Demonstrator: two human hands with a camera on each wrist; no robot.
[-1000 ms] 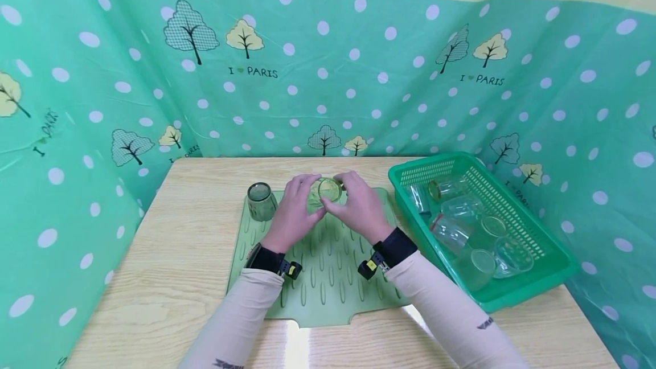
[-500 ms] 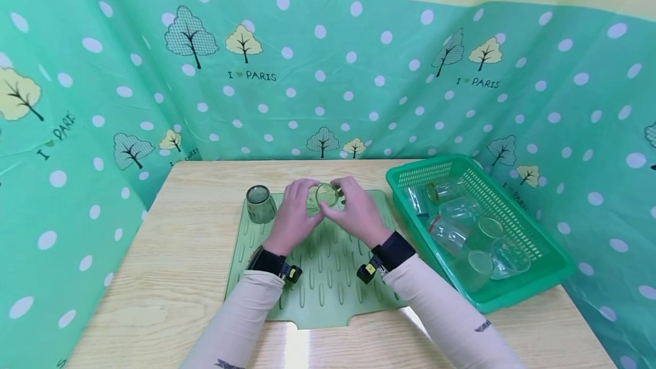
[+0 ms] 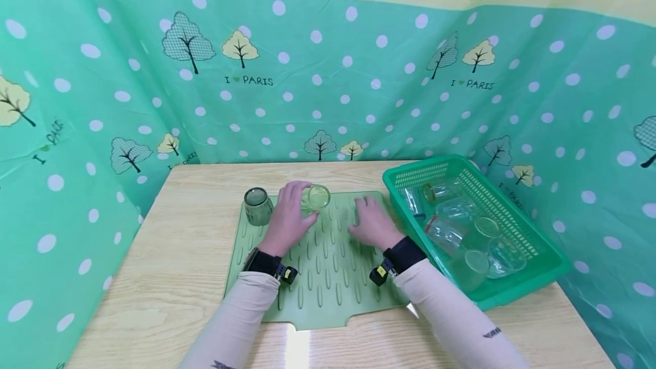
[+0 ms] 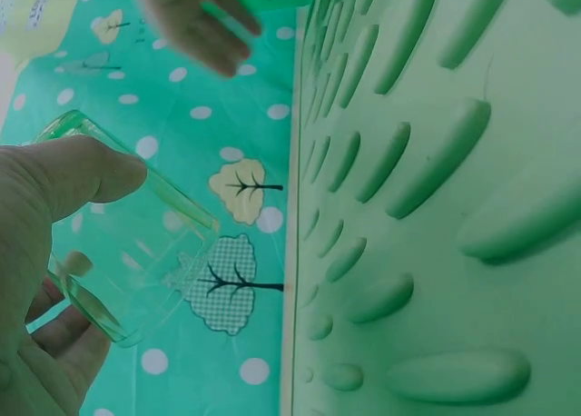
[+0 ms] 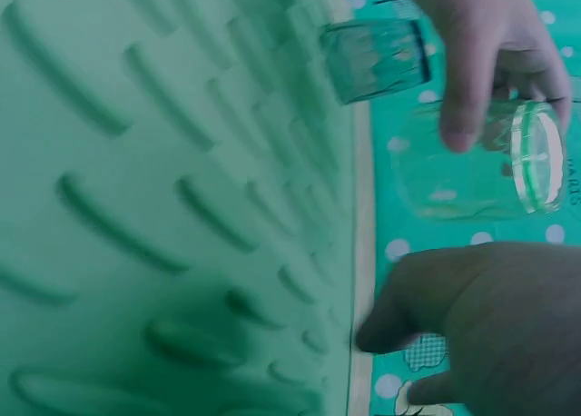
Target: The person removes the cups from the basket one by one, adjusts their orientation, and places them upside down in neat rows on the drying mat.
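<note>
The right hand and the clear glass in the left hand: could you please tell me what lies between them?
Only bare ridged drying mat lies between the right hand and the clear glass held by the left hand, as the head view shows.

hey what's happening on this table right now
A person's left hand holds a clear glass just above the green drying mat, beside a glass standing upside down. The right hand hovers open over the mat, holding nothing. More glasses lie in the green basket to the right.
</note>
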